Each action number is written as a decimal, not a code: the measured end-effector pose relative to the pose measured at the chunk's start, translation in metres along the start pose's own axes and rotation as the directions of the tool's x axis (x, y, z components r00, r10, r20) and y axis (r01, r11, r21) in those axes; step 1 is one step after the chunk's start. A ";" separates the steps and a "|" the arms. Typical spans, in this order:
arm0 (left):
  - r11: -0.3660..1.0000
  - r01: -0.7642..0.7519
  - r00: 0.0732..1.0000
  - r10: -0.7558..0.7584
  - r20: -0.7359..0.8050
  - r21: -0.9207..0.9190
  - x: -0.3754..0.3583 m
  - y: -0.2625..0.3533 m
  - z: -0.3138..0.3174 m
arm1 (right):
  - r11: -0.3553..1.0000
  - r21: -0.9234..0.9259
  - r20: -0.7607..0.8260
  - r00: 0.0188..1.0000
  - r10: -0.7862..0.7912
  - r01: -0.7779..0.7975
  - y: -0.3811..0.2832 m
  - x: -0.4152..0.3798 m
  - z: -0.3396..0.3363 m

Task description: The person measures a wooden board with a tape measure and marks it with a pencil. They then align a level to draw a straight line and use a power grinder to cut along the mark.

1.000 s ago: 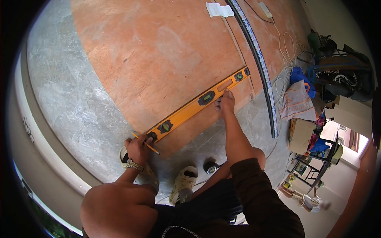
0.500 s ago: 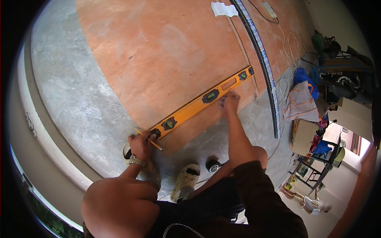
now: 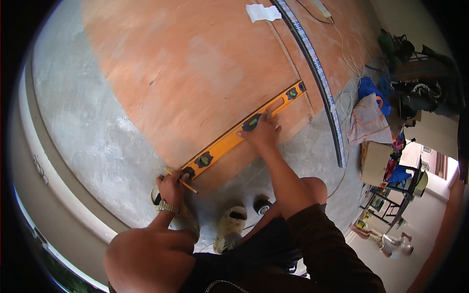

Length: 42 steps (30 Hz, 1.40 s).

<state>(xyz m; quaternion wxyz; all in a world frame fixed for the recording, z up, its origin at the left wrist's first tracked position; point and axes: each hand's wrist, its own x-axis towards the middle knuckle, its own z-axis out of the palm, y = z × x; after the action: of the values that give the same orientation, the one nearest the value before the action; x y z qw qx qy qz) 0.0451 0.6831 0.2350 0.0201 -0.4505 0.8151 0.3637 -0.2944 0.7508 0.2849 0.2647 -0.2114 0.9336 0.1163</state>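
A: How are the hands placed?

B: By the half-curled fingers of the left hand (image 3: 171, 187), a pencil (image 3: 189, 186) is held, and the near end of the yellow spirit level (image 3: 224, 145) appears to be touched by them as well. The right hand (image 3: 262, 134) is spread over the level around the middle vial (image 3: 252, 122); it is laid on from above, not wrapped around.

A: And where is the level?

B: It is laid flat and slantwise on the reddish board (image 3: 185, 88), with its far end pointed toward a long black strip (image 3: 320, 73) but set apart from it.

A: How is it best handled?

B: It is judged stiff and fairly light, perhaps a little slick on its painted face. The vials are presumably the fragile part, so it is better gripped by its long edges or through the slot (image 3: 276, 104).
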 end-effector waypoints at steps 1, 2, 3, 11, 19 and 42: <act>1.000 -0.020 1.000 0.020 0.000 0.006 0.001 0.000 0.000 | 1.000 -0.006 0.010 1.000 0.005 -0.005 0.000 0.002 -0.001; 1.000 -0.007 1.000 0.007 0.013 -0.029 0.002 0.001 0.000 | 1.000 0.009 0.001 1.000 0.017 -0.017 0.000 0.003 -0.003; 0.998 0.009 1.000 -0.008 0.027 -0.061 0.002 0.000 -0.001 | 1.000 0.000 0.016 1.000 0.019 -0.019 -0.001 0.002 -0.005; 0.708 0.178 0.983 -0.099 0.154 -0.683 0.034 0.024 -0.062 | 1.000 -0.016 0.043 0.999 0.021 -0.021 -0.003 0.007 -0.005; 0.816 -0.300 0.878 0.439 0.191 -0.495 0.194 0.129 -0.092 | 1.000 -0.019 0.072 0.997 -0.006 0.008 0.005 0.010 -0.001; 0.657 -0.680 0.577 0.753 0.316 -0.325 0.349 0.366 0.127 | 0.998 0.047 0.061 0.998 -0.032 0.029 0.008 0.010 -0.014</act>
<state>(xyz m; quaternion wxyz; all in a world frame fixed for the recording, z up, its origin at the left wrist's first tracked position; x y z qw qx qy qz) -0.4739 0.6297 0.2262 0.0098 0.0096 0.8682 0.4960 -0.3119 0.7500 0.2915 0.2999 -0.2159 0.9241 0.0971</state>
